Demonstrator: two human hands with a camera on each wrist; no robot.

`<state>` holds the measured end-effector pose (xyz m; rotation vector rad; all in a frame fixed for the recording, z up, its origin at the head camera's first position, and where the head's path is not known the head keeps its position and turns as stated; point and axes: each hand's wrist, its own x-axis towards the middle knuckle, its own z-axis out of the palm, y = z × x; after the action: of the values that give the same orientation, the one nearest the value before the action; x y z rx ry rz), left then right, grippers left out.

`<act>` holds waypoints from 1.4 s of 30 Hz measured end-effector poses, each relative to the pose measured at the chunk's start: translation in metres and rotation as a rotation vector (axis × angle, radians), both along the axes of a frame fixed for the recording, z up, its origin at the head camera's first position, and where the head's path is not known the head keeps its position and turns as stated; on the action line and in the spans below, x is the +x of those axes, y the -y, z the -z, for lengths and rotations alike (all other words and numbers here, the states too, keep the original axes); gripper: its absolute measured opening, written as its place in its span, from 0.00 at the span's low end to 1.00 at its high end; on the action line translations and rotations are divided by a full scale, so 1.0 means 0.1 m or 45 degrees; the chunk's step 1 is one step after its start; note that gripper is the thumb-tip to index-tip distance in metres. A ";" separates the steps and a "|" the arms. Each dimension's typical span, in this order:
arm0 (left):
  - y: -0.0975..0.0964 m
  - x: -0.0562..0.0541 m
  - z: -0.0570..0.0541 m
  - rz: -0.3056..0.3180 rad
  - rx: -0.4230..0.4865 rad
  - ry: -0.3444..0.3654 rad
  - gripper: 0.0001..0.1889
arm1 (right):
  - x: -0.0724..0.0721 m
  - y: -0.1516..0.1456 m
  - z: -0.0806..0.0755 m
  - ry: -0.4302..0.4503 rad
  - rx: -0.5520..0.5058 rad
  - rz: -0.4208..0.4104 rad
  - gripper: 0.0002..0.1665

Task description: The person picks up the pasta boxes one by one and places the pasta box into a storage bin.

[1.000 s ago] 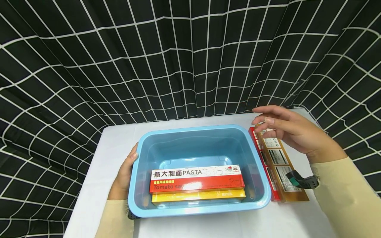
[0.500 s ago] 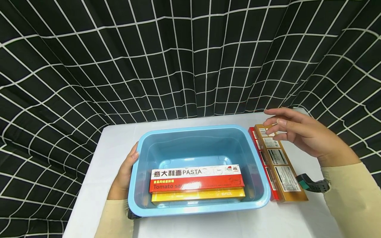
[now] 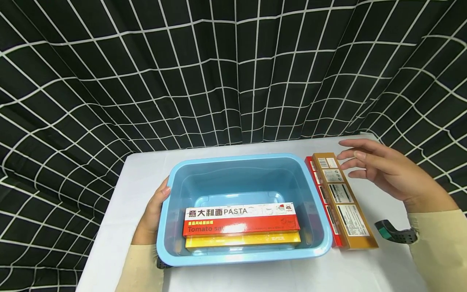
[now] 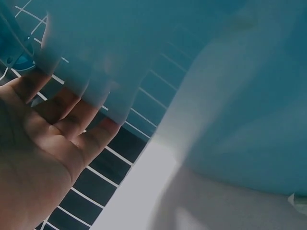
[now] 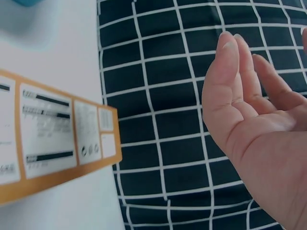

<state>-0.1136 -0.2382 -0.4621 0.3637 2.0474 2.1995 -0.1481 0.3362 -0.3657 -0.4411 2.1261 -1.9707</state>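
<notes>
A light blue plastic bin sits mid-table. My left hand grips its left rim, thumb on the edge and fingers on the outer side; in the left wrist view the fingertips show dimly through the blue plastic. Inside the bin lies a red and white pasta box labelled tomato sauce, with a yellow box along its near side. My right hand hovers with loosely bent fingers just right of a gold-brown box, apart from it and holding nothing.
Between the bin and the gold-brown box lies a red box, partly hidden. Everything rests on a white-covered table. Black curtains with a white grid surround its back and sides.
My right hand has moved right, from over the gold-brown box to beside it, uncovering its far end. My left hand, the bin and the boxes stay put.
</notes>
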 end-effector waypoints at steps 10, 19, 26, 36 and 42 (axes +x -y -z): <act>0.00 0.01 0.03 -0.025 -0.047 0.004 0.37 | 0.06 -0.19 0.16 0.061 0.050 0.093 0.23; 0.01 0.00 0.04 -0.013 -0.045 -0.006 0.38 | 0.07 -0.31 0.30 0.098 0.005 0.092 0.25; 0.00 -0.01 0.03 -0.016 -0.040 -0.014 0.37 | 0.08 -0.42 0.42 0.117 -0.039 0.038 0.25; 0.00 0.00 0.02 -0.012 -0.042 -0.018 0.38 | 0.11 -0.50 0.56 0.175 -0.026 0.053 0.24; 0.00 0.00 0.01 -0.007 -0.030 -0.002 0.37 | 0.13 -0.54 0.65 0.208 0.037 0.105 0.23</act>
<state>-0.1134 -0.2381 -0.4634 0.3584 2.0756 2.1772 -0.1347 0.3899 -0.4304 -0.1831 2.0986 -1.9426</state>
